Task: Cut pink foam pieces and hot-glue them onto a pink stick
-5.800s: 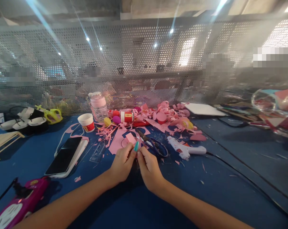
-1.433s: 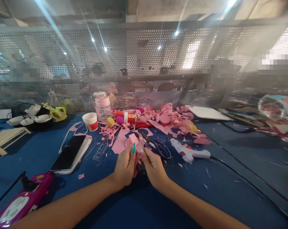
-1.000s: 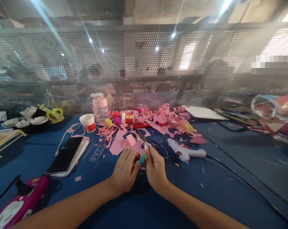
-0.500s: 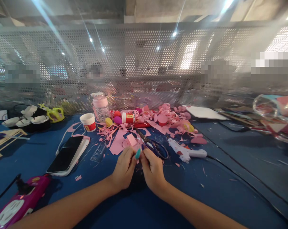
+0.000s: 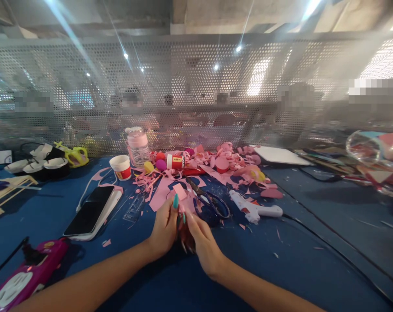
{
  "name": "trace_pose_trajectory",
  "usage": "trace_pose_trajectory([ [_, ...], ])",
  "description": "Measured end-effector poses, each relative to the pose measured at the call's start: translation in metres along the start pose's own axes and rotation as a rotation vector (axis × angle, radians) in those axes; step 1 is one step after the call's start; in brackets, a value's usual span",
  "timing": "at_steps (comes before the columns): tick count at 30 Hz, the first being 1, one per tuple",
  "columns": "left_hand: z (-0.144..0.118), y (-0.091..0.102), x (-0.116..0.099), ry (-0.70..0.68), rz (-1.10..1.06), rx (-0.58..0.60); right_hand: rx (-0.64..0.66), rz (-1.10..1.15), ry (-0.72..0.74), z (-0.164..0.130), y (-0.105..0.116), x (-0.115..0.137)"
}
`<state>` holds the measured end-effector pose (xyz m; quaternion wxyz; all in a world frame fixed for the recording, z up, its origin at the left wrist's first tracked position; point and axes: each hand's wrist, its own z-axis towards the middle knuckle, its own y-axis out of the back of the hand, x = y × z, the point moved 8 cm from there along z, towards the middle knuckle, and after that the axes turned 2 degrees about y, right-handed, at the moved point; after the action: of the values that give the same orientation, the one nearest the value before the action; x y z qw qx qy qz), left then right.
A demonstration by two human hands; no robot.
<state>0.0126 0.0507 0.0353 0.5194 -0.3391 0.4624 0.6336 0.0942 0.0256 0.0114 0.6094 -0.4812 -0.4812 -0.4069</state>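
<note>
Both hands sit close together low in the middle of the blue table, working on a small pink paper piece pinched between them, just in front of the scissors. The left hand has its fingers curled in around the piece with the thumb sticking up, and the right hand is closed against it from the other side, fingertips pressing in. For a fiddly fold or press like this, it probably goes best if the person keeps one hand as the anchor and lets the other do the shaping, working slowly from one edge so thin paper doesn't crease or tear. If there's glue on it, holding steady pressure without sliding the layers would be the smart call, though no glue can be seen. The glue gun lies off to the right, untouched, and a phone sits well to the left. Honestly the piece itself is mostly buried behind the fingers, so its shape and whether it's one layer or several can't be made out. The heap of pink scraps behind is blurry too, and everything past the metal mesh is just haze.
</note>
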Motion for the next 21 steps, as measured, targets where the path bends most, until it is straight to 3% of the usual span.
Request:
trace_pose_trajectory([
  [3,-0.001,0.002,-0.001,0.002,-0.041,-0.032,0.036,0.16,-0.123,0.002,-0.006,-0.007],
  [6,-0.001,0.001,-0.003,-0.022,-0.024,-0.018,-0.043,0.265,-0.135,0.007,0.003,-0.004],
  [9,-0.002,0.0,-0.005,-0.067,0.012,-0.001,0.004,0.304,-0.147,0.013,0.006,-0.001],
  [16,-0.001,-0.003,-0.007,-0.108,0.106,0.022,-0.027,0.184,-0.02,0.02,0.016,0.007],
  [21,-0.001,-0.004,-0.006,-0.085,0.187,0.034,-0.067,-0.011,0.129,0.018,0.018,0.027],
])
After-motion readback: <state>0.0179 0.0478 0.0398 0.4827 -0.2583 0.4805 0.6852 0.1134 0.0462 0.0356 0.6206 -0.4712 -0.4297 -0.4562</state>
